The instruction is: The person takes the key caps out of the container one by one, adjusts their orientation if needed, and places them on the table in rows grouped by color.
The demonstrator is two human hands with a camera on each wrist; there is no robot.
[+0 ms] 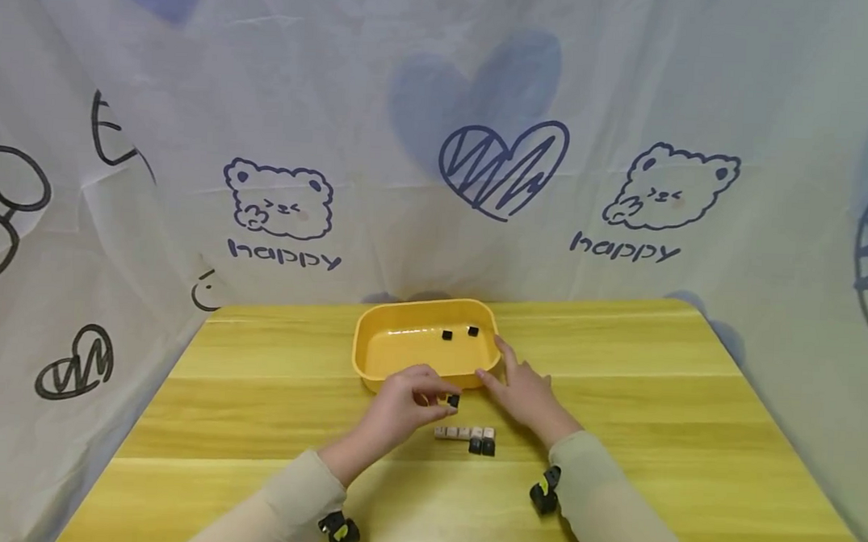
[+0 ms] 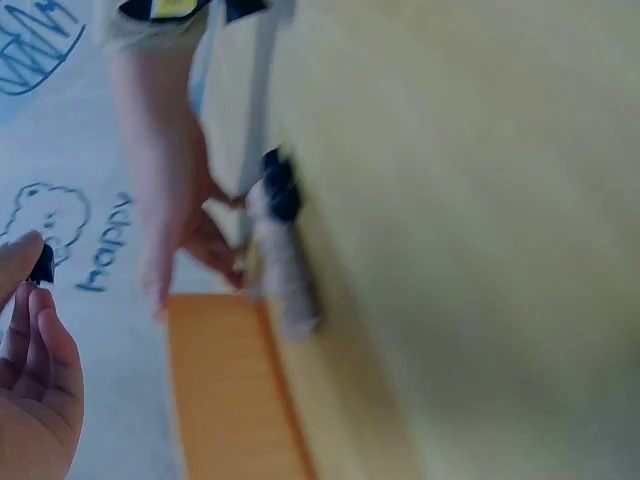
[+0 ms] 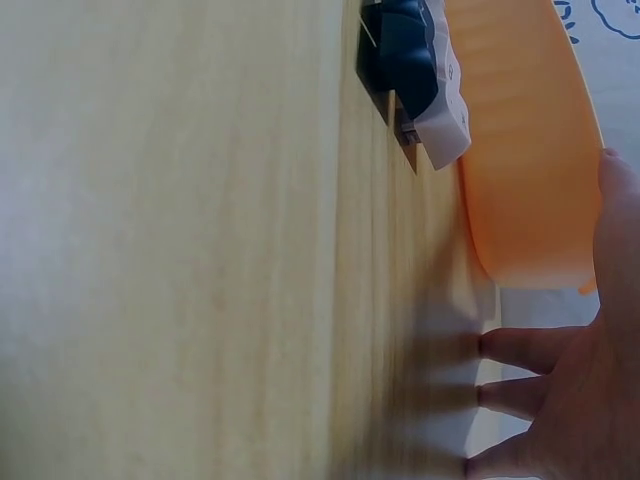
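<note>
My left hand (image 1: 402,403) pinches a small black keycap (image 1: 453,400) between thumb and fingertips, just in front of a yellow plastic bin (image 1: 432,313). The same keycap (image 2: 42,265) shows at the fingertips in the left wrist view. My right hand (image 1: 530,392) is at the bin's right end, its thumb on the rim and its other fingers spread and fairly straight. Below the bin, on the table, lies a row of several white keycaps (image 1: 452,433), with two black keycaps (image 1: 481,447) against its right end. Inside the bin are two black keycaps (image 1: 459,333).
The wood-grain table (image 1: 253,425) ends at a hanging cloth (image 1: 406,245) printed with hearts and bears. Black wrist cameras (image 1: 544,492) are strapped at both sleeves.
</note>
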